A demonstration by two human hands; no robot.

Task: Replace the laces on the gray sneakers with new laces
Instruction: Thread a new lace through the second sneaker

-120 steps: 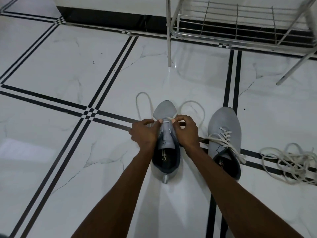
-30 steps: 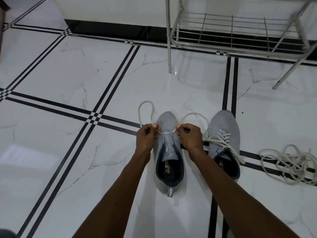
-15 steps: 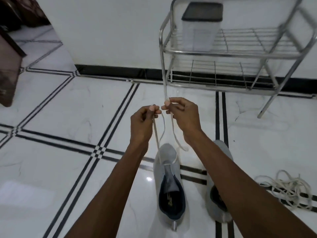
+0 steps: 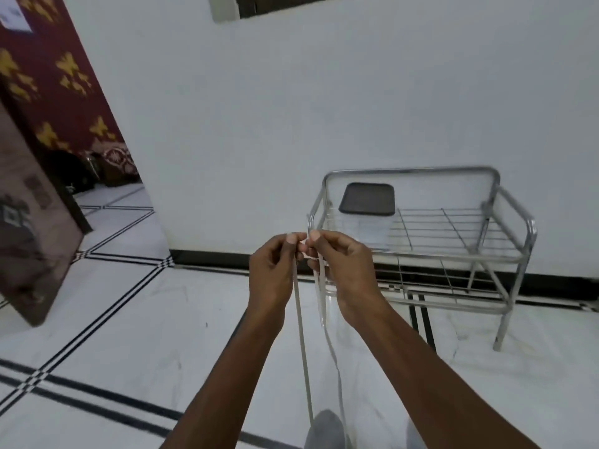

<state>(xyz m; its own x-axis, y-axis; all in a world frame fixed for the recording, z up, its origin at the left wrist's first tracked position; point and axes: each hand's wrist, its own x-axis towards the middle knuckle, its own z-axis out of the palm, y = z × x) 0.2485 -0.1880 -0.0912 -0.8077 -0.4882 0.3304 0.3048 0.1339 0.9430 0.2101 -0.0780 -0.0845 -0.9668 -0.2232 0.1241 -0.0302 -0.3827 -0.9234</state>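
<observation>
Mostly cropped: sneaker (image 4: pixel 324 429) toe only; both hands' fingers (image 4: pixel 293 241) pinch lace (image 4: pixel 303 345) ends.

Glossy marble floor (image 4: pixel 136 335); chromed metal rack (image 4: pixel 505 251)

White lace (image 4: pixel 303 345), gray sneaker (image 4: pixel 324 429), black-striped white floor (image 4: pixel 129 319)

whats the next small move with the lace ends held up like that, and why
Probably compare the two ends and even them. The left hand and right hand pinch the white lace ends together up high, both strands running down to the gray sneaker, so lengths can be matched before threading on.
</observation>
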